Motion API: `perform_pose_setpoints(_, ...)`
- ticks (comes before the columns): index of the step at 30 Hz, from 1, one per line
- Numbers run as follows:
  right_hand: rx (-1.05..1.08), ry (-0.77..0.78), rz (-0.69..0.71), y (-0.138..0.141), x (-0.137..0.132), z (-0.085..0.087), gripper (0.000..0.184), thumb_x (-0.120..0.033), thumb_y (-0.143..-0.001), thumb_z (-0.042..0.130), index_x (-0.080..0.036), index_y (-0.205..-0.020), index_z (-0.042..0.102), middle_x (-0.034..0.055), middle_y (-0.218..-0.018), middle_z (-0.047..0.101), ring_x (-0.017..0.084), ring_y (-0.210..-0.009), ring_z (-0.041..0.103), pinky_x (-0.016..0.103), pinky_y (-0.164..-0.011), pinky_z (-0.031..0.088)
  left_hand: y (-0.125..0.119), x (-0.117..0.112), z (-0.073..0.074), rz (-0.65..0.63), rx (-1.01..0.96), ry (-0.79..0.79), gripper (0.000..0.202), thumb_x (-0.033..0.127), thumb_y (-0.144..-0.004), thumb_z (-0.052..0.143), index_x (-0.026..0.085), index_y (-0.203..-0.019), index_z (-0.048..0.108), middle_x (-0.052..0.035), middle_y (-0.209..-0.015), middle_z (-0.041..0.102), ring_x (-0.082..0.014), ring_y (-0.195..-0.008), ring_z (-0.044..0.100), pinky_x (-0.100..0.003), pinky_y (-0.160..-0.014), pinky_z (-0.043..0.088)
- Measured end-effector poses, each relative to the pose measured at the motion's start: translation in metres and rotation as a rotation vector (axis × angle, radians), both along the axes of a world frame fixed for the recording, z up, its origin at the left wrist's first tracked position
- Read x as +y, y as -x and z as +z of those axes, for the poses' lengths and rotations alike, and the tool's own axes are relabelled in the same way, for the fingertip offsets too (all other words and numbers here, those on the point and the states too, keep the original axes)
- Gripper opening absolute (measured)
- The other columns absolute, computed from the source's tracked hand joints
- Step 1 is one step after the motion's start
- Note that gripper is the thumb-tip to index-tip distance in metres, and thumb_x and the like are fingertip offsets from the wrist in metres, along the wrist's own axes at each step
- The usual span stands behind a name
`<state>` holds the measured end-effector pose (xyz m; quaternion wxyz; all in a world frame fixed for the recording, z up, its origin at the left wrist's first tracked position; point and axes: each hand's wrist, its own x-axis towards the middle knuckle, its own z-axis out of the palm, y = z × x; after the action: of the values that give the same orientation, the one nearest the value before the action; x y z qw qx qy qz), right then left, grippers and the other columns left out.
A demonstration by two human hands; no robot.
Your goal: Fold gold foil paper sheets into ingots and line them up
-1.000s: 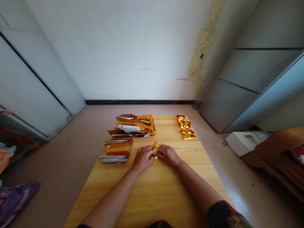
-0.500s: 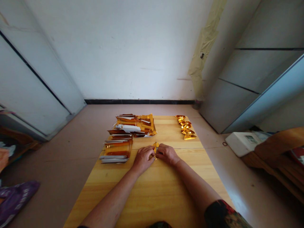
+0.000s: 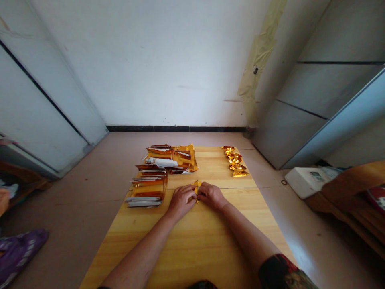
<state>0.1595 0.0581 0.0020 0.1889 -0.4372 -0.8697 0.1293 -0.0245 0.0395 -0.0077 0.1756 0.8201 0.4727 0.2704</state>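
The left hand (image 3: 181,202) and right hand (image 3: 211,196) pinch a folded gold foil piece (image 3: 196,191) on the wooden table (image 3: 192,245). Stacked foil sheets (image 3: 148,188) lie beyond the left hand; folded foil shapes (image 3: 235,161) sit beyond the right.

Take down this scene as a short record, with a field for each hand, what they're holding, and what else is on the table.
left hand: holding one side of a small folded gold foil piece
right hand: holding the other side of that piece
beside the hands: stacks of gold foil sheets, to the left and ahead
far right of table: a row of four folded gold foil ingots
surface: wooden table
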Motion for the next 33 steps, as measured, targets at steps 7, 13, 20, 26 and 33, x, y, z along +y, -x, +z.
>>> perform_pose_setpoints(7, 0.034, 0.034, -0.021, 0.000, 0.001, -0.001, 0.007, -0.023, -0.082, 0.063, -0.019, -0.075, 0.063, -0.0013, -0.080, 0.056, 0.008, -0.065, 0.052, 0.018, -0.058, 0.035, 0.004, 0.000, -0.001, -0.058, 0.051, -0.019, 0.014, 0.018, -0.077, 0.061, 0.027, -0.079, 0.072, -0.0038, -0.122, 0.062, -0.0217, -0.116, 0.054, -0.040, -0.097, 0.039)
perform_pose_setpoints(13, 0.056, 0.061, -0.034, 0.000, 0.001, 0.002, 0.007, -0.019, -0.081, 0.062, -0.019, -0.074, 0.062, -0.0020, -0.079, 0.055, 0.008, -0.065, 0.052, 0.018, -0.059, 0.036, 0.005, 0.001, -0.003, -0.061, 0.044, -0.004, 0.015, 0.019, -0.077, 0.062, 0.029, -0.079, 0.073, -0.0043, -0.123, 0.062, -0.0223, -0.118, 0.052, -0.042, -0.099, 0.038)
perform_pose_setpoints(20, 0.225, 0.050, -0.100, 0.002, -0.004, -0.003, 0.008, -0.018, -0.080, 0.060, -0.019, -0.071, 0.058, -0.0012, -0.077, 0.053, 0.010, -0.067, 0.052, 0.019, -0.061, 0.038, 0.005, 0.000, -0.004, -0.044, 0.040, -0.003, 0.016, 0.018, -0.076, 0.063, 0.028, -0.079, 0.074, -0.0047, -0.123, 0.062, -0.0225, -0.118, 0.053, -0.042, -0.099, 0.039)
perform_pose_setpoints(26, 0.494, -0.045, -0.299, -0.017, -0.007, -0.016, 0.006, -0.016, -0.075, 0.057, -0.020, -0.079, 0.056, 0.0026, -0.082, 0.055, 0.016, -0.080, 0.053, 0.027, -0.072, 0.044, 0.004, -0.001, -0.004, -0.032, 0.021, 0.003, 0.017, 0.015, -0.075, 0.063, 0.028, -0.077, 0.074, -0.0044, -0.122, 0.063, -0.0223, -0.117, 0.054, -0.043, -0.099, 0.039)
perform_pose_setpoints(33, 0.235, -0.051, -0.289, -0.010, -0.019, -0.007, 0.020, -0.030, -0.067, 0.073, -0.020, -0.077, 0.059, 0.0060, -0.095, 0.060, 0.022, -0.090, 0.052, 0.032, -0.078, 0.038, 0.004, -0.002, 0.000, -0.028, 0.042, 0.011, 0.017, 0.015, -0.074, 0.064, 0.029, -0.079, 0.074, -0.0050, -0.124, 0.062, -0.0229, -0.117, 0.054, -0.044, -0.099, 0.039)
